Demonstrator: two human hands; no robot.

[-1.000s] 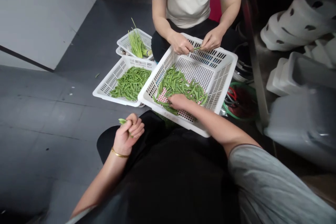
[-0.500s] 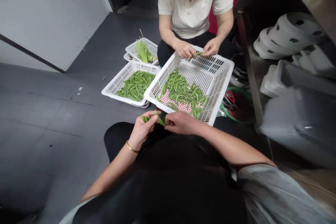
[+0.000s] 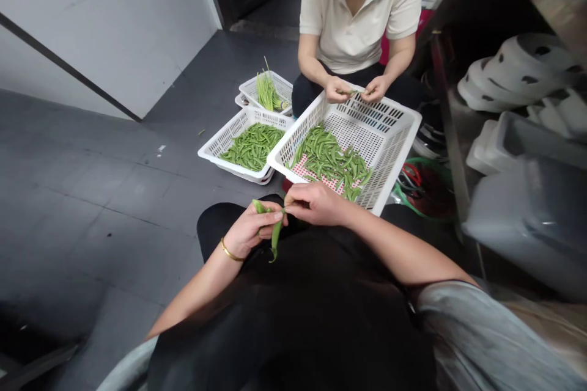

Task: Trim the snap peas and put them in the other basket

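Several green pea pods [image 3: 276, 237] are in my left hand [image 3: 251, 227], one hanging down below the fingers and others sticking up by the thumb. My right hand [image 3: 312, 203] is closed in a pinch at the upper end of the hanging pod, its fingertips close to my left thumb. Just beyond my hands, a large white slotted basket [image 3: 398, 156] holds loose pods [image 3: 328, 156] over a red-dotted patch. Left of it, a lower white basket [image 3: 211, 151] is heaped with more pods [image 3: 252, 145].
Across from me sits a person in a cream shirt [image 3: 351, 36], both hands pinching a pod over the large basket's far rim. Green stalks [image 3: 266, 91] lie in a small basket at the back. Grey bins [image 3: 527, 214] and white stacked stools [image 3: 518, 73] stand at the right.
The view has shifted, so the scene sits further right. The pod between my hands has turned from slanting to hanging down, and my right fingertips have moved to its upper end.
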